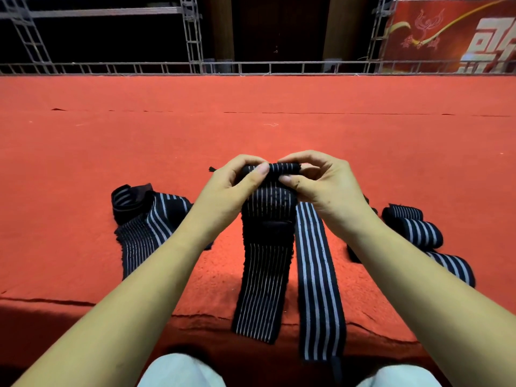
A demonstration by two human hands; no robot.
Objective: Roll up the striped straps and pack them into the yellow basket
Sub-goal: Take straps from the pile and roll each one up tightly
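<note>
Striped strap (265,263) soft, limp, stretchy; left hand (223,191) and right hand (324,188) pinch its rolled far end, best grip there.

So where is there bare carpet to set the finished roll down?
Bare carpet runs beyond the left hand and right hand up to the truss rail, and left of the loose strap pile. Crowded: the near edge, where the strap being rolled, a flat strap and the rolled straps lie close together.
</note>
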